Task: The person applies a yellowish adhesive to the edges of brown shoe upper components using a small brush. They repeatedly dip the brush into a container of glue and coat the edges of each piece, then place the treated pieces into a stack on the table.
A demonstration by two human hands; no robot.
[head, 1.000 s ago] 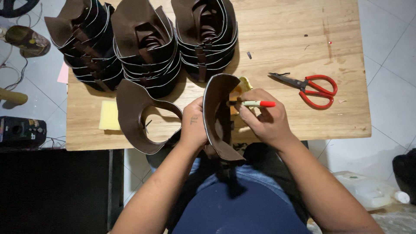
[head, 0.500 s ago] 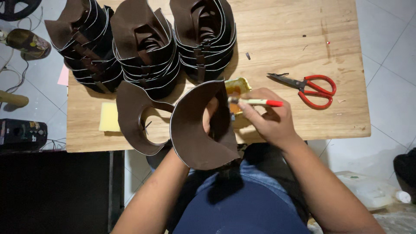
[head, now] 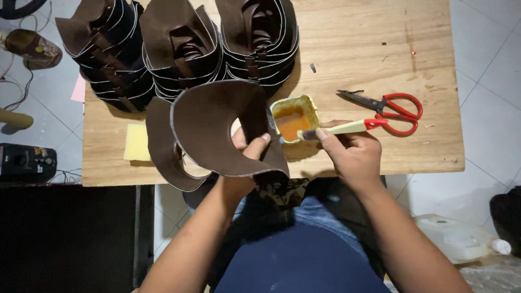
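Leather piece (head: pixel 217 127) swung left, uncovering the glue tub (head: pixel 293 119).

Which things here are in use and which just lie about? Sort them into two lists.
In use: brown leather piece in the left hand; brush in the right hand; tub of orange glue.

Lying about: red scissors; stacked brown pieces; yellow pad; black device.

Single head cam, top-down over our work.

We've just 1 view: cam on our head, facing nearly straight down onto the wooden surface (head: pixel 347 49), close enough that our forearms, lap and both hands fill the lower frame. Far edge of the surface runs out the top; tiled floor (head: pixel 488 54) shows at left & right. No 2nd view, so no overlap.
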